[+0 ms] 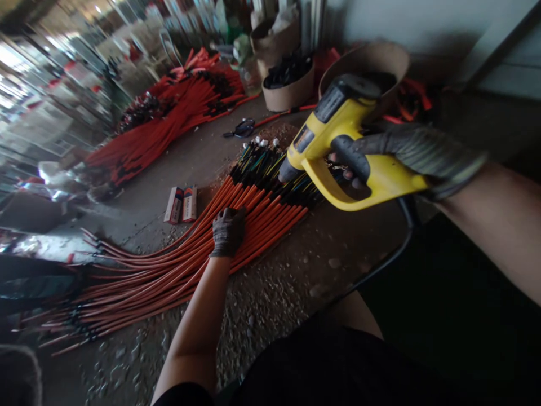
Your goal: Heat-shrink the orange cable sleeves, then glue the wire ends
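My right hand (406, 152), in a grey striped work glove, grips a yellow heat gun (325, 129) by its handle. The gun's dark nozzle points down and left, over the black ends of a row of cables. My left hand (228, 231), gloved too, rests on the orange cables (169, 276) with its fingers curled onto them. These cables lie side by side across the table and fan out to the left. Their black sleeved ends (257, 169) show thin yellow-green and blue wires, with white tips at the far side.
Two small boxes (173, 205) lie left of the cables. Behind are pliers or scissors (243, 128), a pile of red cables (169, 124), a round tub of black parts (289, 84) and a larger tub (393, 56). The gun's cord (391, 256) trails over the table edge.
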Demonstrator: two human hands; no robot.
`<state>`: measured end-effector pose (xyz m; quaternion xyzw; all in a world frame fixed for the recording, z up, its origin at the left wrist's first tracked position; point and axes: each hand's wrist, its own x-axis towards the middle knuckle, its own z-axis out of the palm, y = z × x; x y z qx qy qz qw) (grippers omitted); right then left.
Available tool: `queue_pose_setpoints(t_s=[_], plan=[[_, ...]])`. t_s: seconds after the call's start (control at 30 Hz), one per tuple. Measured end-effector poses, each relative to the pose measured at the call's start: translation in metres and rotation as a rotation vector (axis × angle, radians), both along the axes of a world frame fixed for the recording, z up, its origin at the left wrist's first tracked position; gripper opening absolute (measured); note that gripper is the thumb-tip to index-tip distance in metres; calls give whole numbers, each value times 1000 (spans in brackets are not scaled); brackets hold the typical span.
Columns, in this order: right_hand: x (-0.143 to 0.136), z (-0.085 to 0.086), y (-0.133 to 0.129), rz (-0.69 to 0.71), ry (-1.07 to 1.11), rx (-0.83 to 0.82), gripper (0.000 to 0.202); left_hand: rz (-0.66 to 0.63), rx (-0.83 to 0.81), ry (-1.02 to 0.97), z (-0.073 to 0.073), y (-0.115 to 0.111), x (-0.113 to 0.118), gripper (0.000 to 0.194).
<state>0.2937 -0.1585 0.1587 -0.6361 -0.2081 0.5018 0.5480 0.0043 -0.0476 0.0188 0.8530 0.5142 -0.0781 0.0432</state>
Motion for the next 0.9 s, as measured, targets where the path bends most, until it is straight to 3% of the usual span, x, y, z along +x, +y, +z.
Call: queue_pose_setpoints(t_s=[0.2, 0.4, 0.57, 0.73, 0.9], plan=[[-4, -22, 2, 103, 46, 72, 23, 79, 79, -140, -12, -8, 5, 64], [-7, -6, -12, 143, -16, 85, 16, 167, 54, -134, -17, 4, 7, 74], [-7, -2, -24, 96, -107, 99, 19, 199, 84, -159, -14, 13, 11, 65], [-9, -3, -33, 81, -100, 111, 24, 78, 139, -107, -7, -5, 3, 35], [-19, -10, -32, 70, -68, 159, 26, 60, 69, -43, -3, -14, -3, 32]])
